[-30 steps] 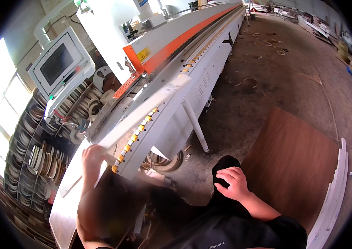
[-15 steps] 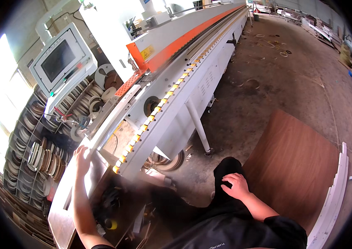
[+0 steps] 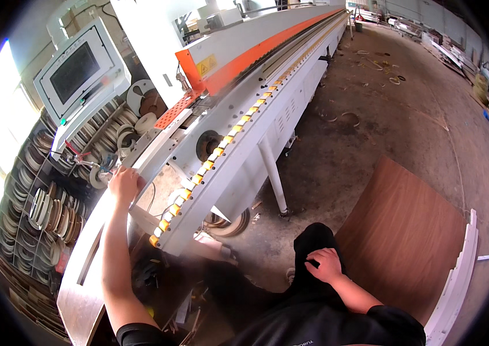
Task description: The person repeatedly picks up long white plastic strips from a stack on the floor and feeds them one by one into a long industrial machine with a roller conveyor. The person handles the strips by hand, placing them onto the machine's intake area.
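My left hand (image 3: 124,183) is at the near end of the long machine (image 3: 250,151), its fingers bent over the edge of a pale metal guide rail (image 3: 155,144). The fingertips are partly hidden. Below that wrist lies a pale, slotted tabletop (image 3: 77,305). My right hand (image 3: 324,264) rests on my bent knee, empty, fingers laid loosely over the dark trouser leg. Yellow rollers (image 3: 197,179) line the machine's near side, and an orange perforated guard (image 3: 180,111) sits beyond the left hand.
A control screen (image 3: 74,72) hangs at the left above racks of edge-banding rolls (image 3: 51,210). On the right, a curved brown wood-grain panel (image 3: 403,236) stands beside white strips (image 3: 458,282). A white support leg (image 3: 272,176) slants to the floor, where loose coils (image 3: 394,79) lie.
My left hand has moved forward along the rail, and its fingers have bent more. The view has shifted slightly. My right hand stays on the knee.
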A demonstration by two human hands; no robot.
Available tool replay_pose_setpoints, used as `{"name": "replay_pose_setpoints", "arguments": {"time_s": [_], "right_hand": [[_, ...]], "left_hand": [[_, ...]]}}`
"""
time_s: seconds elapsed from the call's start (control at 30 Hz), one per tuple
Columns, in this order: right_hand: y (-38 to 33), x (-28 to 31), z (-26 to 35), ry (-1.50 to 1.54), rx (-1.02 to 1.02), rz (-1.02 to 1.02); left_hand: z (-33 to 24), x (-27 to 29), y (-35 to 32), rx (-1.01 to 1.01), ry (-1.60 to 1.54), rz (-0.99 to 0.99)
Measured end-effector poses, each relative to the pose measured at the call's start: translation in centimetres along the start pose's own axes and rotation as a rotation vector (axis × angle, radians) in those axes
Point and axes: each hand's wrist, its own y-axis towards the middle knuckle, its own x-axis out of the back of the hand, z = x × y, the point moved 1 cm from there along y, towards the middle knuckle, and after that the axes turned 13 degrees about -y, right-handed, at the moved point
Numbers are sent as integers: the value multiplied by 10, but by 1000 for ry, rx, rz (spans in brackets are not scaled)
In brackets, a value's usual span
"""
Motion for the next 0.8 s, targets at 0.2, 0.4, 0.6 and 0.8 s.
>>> {"name": "replay_pose_setpoints", "arguments": {"time_s": [0.2,0.4,0.6,0.8], "right_hand": [[8,-6,2,-25,-10,5],[17,-10,2,-69,-4,-2],[20,-11,3,-71,-2,-7],[18,-10,6,-102,6,-23]], "left_hand": [[2,3,16,180,-103,34],[-10,14,10,298,-251,-41],[-22,23,8,283,-312,-94],[-20,25,8,338,-360,-13]]}}
